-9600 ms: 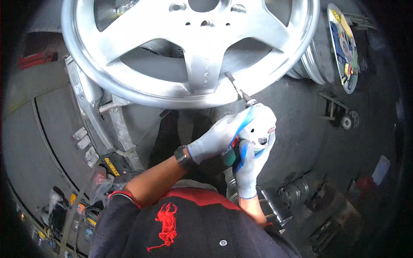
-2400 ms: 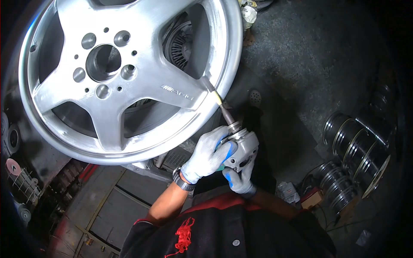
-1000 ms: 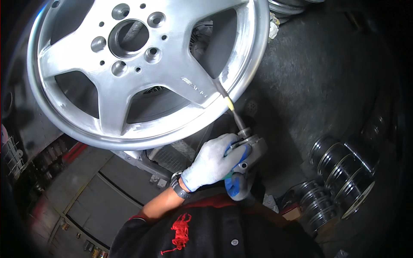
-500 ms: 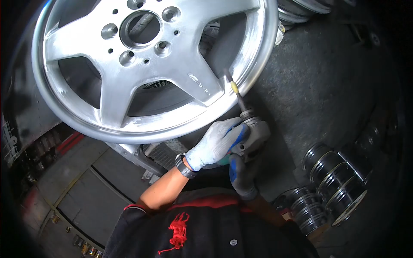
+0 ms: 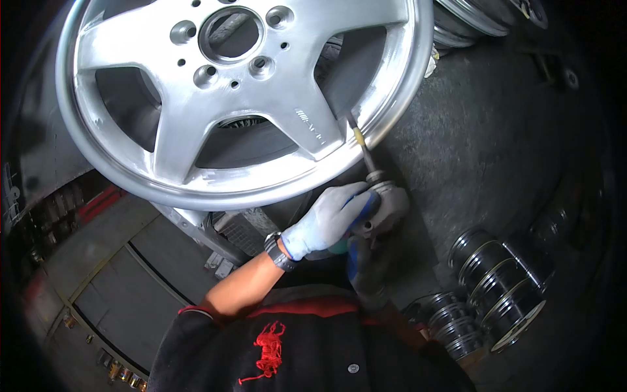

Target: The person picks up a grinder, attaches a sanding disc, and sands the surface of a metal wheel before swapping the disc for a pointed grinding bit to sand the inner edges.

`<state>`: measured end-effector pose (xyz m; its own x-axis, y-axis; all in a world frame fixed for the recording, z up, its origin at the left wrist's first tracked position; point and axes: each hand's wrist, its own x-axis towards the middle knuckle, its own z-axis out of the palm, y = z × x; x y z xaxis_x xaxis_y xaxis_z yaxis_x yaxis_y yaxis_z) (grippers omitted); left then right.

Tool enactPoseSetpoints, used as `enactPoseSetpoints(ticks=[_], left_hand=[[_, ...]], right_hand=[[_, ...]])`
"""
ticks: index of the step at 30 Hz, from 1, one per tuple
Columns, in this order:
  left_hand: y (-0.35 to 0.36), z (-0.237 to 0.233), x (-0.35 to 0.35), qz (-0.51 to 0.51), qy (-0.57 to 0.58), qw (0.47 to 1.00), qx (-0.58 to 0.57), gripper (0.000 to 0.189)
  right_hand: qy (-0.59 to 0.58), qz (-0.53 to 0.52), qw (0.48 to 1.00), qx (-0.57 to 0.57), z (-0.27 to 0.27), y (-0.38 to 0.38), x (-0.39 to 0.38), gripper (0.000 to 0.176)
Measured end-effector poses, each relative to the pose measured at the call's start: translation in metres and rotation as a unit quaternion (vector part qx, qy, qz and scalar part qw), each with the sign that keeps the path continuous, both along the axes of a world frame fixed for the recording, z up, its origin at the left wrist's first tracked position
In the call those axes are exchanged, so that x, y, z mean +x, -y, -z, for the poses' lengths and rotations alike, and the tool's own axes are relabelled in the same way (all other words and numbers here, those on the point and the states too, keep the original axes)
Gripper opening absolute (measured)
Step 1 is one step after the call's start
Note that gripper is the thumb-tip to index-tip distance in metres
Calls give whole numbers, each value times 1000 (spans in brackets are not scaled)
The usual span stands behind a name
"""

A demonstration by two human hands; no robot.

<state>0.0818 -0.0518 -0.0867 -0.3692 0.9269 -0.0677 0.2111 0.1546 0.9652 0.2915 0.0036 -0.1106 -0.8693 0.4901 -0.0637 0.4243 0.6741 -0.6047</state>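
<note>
A silver alloy wheel (image 5: 179,124) with broad spokes and raised lettering fills the upper left. My left hand (image 5: 323,222), in a white and blue work glove, is wrapped around the front body of a die grinder (image 5: 390,206). Lower down, my right hand (image 5: 367,274), gloved and in shadow, is closed around the tool's rear part, which is largely hidden. The grinder's thin shaft (image 5: 368,159), with a yellow section, reaches up over the wheel's rim. Its blurred tip lies at the inner rim beside the lettered spoke; contact is hard to make out.
A metal stand (image 5: 189,225) supports the wheel from below. Stacked rims (image 5: 496,281) stand on the floor at lower right, and more wheels (image 5: 473,16) sit at upper right. Small items (image 5: 121,372) line the lower left edge.
The wheel appears shifted slightly right and up in view, along with the surroundings. Both hands keep their grip on the grinder, its tip still near the same spoke end.
</note>
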Motion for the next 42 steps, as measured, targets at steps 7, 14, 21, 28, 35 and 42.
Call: enactPoseSetpoints(ticks=[7,14,21,28,35,42], left_hand=[[-15,7,0,-29,62,995,76,39],[-2,-9,4,-74,234,968,-44,44],[-21,-14,7,-105,356,927,-60,49],[-23,-7,5,-94,332,939,-10,51],[-16,-26,11,-127,336,932,-43,52],[-36,-8,15,-136,326,935,-32,55]], right_hand=[[-211,308,787,-491,-52,-8,-68,92],[-161,298,816,-469,-51,-1,-53,96],[-155,326,802,-476,-62,-18,-62,95],[-140,254,868,-402,-55,-31,-55,91],[-170,257,814,-493,-51,-29,-46,86],[-127,129,931,-317,-62,-47,-57,84]])
